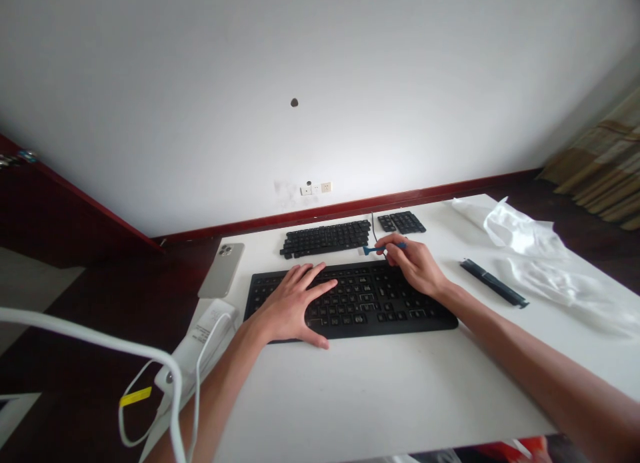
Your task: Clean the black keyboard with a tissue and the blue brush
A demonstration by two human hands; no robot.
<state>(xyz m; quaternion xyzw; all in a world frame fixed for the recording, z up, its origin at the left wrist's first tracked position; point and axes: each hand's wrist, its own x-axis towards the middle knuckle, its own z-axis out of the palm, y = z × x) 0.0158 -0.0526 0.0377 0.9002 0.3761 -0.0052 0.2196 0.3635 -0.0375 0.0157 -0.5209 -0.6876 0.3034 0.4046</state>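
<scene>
A black keyboard base (360, 310) lies on the white table, its key sockets bare of keycaps. Across its left half my left hand (293, 300) rests with fingers spread, the thumb over the front edge. My right hand (407, 260) is closed around a small blue brush (373, 250) with pale bristles, held over the base's back edge and pointing left. Behind the base, black keycaps (327, 238) are laid out in rows, with a smaller block of number-pad keycaps (407, 222) to the right.
A phone (223, 270) lies at the table's left edge, near a white power strip (197, 343) with a white cable (125, 346). On the right are a dark narrow strip (493, 282) and crumpled white plastic bags (530, 233). A wall with sockets (316, 189) stands behind.
</scene>
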